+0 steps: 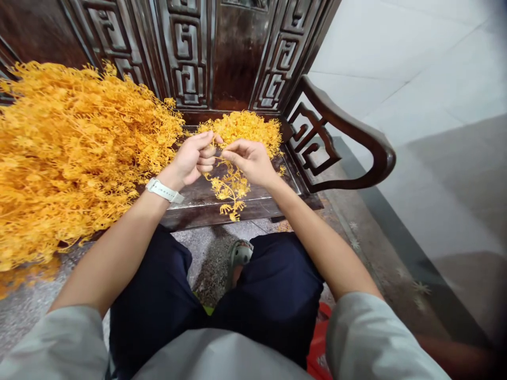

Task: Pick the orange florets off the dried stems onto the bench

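My left hand (195,157) and my right hand (248,158) meet above the seat of a dark carved wooden bench (253,198). Both pinch the top of one orange plastic sprig (231,186), which hangs down between them over the seat's front edge. The fingers of both hands are closed on its stem. A white watch (163,190) sits on my left wrist. Behind my hands lies a small heap of orange sprigs (241,129) on the seat.
A very large pile of the same orange sprigs (67,153) covers the bench's left side and spills toward the floor. The curved armrest (340,142) stands at the right. My knees in dark shorts and a sandalled foot (238,255) are below, over speckled floor.
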{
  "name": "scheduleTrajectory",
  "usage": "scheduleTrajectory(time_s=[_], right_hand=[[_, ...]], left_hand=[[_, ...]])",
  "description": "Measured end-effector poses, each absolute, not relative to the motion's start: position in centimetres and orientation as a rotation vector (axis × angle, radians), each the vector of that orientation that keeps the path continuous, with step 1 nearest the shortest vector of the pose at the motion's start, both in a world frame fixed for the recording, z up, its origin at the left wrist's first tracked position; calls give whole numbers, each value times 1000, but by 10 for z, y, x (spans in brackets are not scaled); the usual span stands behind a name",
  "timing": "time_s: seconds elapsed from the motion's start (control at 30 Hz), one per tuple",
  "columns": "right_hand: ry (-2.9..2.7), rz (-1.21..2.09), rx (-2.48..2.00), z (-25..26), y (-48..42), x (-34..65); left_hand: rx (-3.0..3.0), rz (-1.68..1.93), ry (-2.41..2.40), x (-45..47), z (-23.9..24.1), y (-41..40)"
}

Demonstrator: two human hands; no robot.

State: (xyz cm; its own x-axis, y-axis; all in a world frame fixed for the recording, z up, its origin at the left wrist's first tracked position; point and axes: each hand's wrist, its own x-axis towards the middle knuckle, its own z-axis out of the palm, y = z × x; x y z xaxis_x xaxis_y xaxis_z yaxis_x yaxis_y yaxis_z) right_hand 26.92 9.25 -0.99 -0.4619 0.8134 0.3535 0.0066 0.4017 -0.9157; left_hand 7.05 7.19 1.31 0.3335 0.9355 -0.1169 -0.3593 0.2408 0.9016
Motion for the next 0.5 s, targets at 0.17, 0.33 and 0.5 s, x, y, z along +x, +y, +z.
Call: scheduleTrajectory(time_s=[0.17,0.33,0.5], right_hand=[[-1662,827,-729,-20,109,275],[-1360,1043,-786,-30,117,266],[-1116,1079,-811,-27,143,289]], left_hand=[[1301,1007,996,73,3,69],[1799,1045,1149,82,-1,71],[1796,1008,1117,77,0,70]])
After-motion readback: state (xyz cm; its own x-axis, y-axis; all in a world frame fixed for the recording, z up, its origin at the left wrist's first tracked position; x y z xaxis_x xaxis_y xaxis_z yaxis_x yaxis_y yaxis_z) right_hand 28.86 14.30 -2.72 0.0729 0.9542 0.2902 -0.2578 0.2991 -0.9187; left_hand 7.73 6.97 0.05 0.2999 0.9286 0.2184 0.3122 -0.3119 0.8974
